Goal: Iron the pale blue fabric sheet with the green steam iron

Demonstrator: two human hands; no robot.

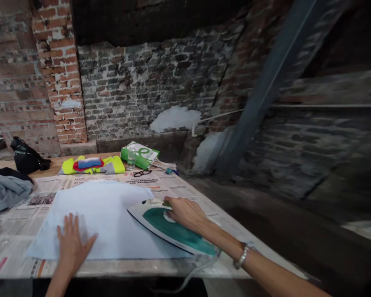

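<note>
My right hand [185,210] is wrapped round the handle of a teal and white clothes iron [170,229]. The iron stands over the right part of a pale blue cloth [111,214], its pointed tip toward the left; whether its whole soleplate touches the cloth I cannot tell. Fingers spread, my left hand [72,243] lies flat on the cloth's left part. From the iron's heel a light cord [191,274] runs down over the near table edge. The cloth lies spread out over newspaper.
Newspaper sheets [12,235] cover the table. Toward the back are folded yellow hi-vis clothing [116,164], a clear glass [131,159], a green and white bag [145,154] and eyeglasses [142,173]. Grey clothing [6,192] and a black bag [26,156] lie at left. A brick wall [148,82] stands behind.
</note>
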